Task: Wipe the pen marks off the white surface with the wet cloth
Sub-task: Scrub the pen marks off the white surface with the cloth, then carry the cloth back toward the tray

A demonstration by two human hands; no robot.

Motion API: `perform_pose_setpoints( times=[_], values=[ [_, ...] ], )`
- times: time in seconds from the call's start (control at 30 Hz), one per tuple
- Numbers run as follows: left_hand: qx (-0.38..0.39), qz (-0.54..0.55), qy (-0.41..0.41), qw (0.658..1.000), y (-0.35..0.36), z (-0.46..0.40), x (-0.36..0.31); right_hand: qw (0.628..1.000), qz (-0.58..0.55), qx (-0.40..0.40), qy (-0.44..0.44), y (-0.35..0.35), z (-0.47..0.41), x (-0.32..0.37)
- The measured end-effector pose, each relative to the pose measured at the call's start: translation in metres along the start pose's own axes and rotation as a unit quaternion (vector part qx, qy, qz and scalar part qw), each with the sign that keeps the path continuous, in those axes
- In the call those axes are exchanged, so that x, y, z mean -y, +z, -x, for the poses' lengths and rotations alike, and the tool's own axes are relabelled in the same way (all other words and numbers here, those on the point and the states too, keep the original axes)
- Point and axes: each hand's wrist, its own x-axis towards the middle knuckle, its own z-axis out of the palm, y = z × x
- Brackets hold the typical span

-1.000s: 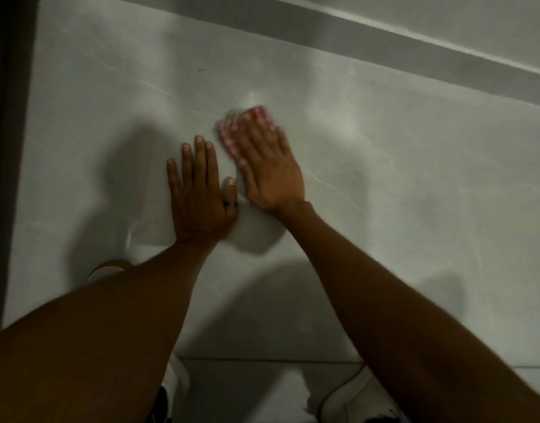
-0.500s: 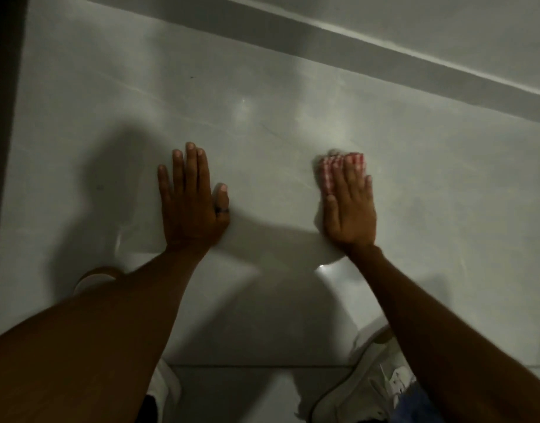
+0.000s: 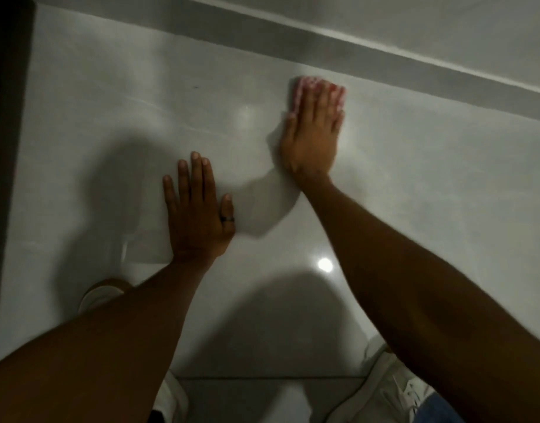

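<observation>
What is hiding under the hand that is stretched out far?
A pink checked cloth lies under the right hand, pressed flat on the white surface. Only its far edge peeks past the fingertips. Any pen marks beneath it are covered.

My arms are bare to the frame edge, no sleeves showing. A dark ring [image 3: 227, 219] circles the thumb of my left hand [image 3: 198, 218]. I wear white lace-up shoes [image 3: 396, 395] and blue denim [image 3: 436, 412].
</observation>
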Motion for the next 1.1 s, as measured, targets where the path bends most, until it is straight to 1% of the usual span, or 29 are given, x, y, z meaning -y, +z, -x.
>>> perform_pose_setpoints(
  times=[0.07, 0.13, 0.2, 0.27, 0.4, 0.47, 0.57, 0.67, 0.73, 0.8, 0.83, 0.87, 0.9, 0.93, 0.97, 1.0, 1.03, 1.07, 1.1],
  values=[
    [-0.001, -0.003, 0.002, 1.0, -0.001, -0.001, 0.0, 0.996, -0.005, 0.018, -0.082, 0.008, 0.008, 0.03],
    [-0.006, -0.006, 0.004, 1.0, 0.0, 0.0, 0.001, 0.984, 0.001, 0.027, -0.178, 0.016, 0.027, 0.048],
    [-0.011, -0.009, 0.008, 1.0, 0.002, 0.001, 0.001, 0.972, -0.007, 0.036, -0.233, 0.023, 0.055, 0.049],
    [-0.009, -0.007, 0.012, 1.0, 0.003, 0.002, 0.003, 0.967, -0.021, 0.047, -0.249, 0.028, 0.091, 0.036],
    [-0.004, 0.003, 0.015, 1.0, 0.004, 0.003, 0.005, 0.971, -0.049, 0.068, -0.225, 0.025, 0.163, -0.02],
    [-0.002, 0.0, 0.013, 1.0, 0.005, 0.003, 0.006, 0.972, -0.058, 0.072, -0.215, 0.016, 0.179, -0.052],
    [-0.001, 0.005, 0.007, 1.0, 0.008, 0.003, 0.008, 0.974, -0.064, 0.067, -0.209, 0.005, 0.175, -0.082],
    [-0.006, 0.004, 0.01, 1.0, 0.012, 0.002, 0.01, 0.981, -0.069, 0.049, -0.172, 0.0, 0.149, -0.092],
    [-0.006, 0.003, 0.013, 1.0, 0.013, -0.001, 0.011, 0.99, -0.072, 0.048, -0.112, -0.002, 0.129, -0.094],
    [0.015, -0.008, 0.009, 1.0, 0.007, 0.0, 0.009, 0.997, -0.067, 0.043, 0.004, -0.006, 0.116, -0.089],
    [0.04, -0.006, 0.009, 0.999, 0.001, 0.0, 0.007, 0.993, -0.073, 0.04, 0.085, -0.01, 0.114, -0.082],
    [0.08, -0.001, 0.01, 0.997, -0.009, -0.002, 0.005, 0.981, -0.083, 0.047, 0.167, -0.016, 0.115, -0.073],
    [0.139, 0.004, 0.015, 0.99, -0.023, -0.007, 0.005, 0.965, -0.098, 0.071, 0.232, -0.024, 0.12, -0.062],
    [0.21, 0.01, 0.017, 0.978, -0.039, -0.016, 0.007, 0.944, -0.138, 0.11, 0.277, -0.038, 0.127, -0.048],
    [0.287, 0.024, 0.007, 0.958, -0.058, -0.028, 0.011, 0.913, -0.218, 0.155, 0.307, -0.057, 0.135, -0.034],
    [0.369, 0.062, -0.029, 0.927, -0.082, -0.042, 0.012, 0.861, -0.332, 0.188, 0.336, -0.081, 0.142, -0.02],
    [0.453, 0.116, -0.092, 0.879, -0.115, -0.052, 0.008, 0.783, -0.458, 0.205, 0.369, -0.112, 0.149, -0.003],
    [0.504, 0.186, -0.174, 0.825, -0.153, -0.059, 0.0, 0.693, -0.569, 0.215, 0.387, -0.146, 0.155, 0.015],
    [0.521, 0.262, -0.248, 0.773, -0.194, -0.06, -0.01, 0.607, -0.655, 0.214, 0.396, -0.18, 0.159, 0.032]
  ],
)
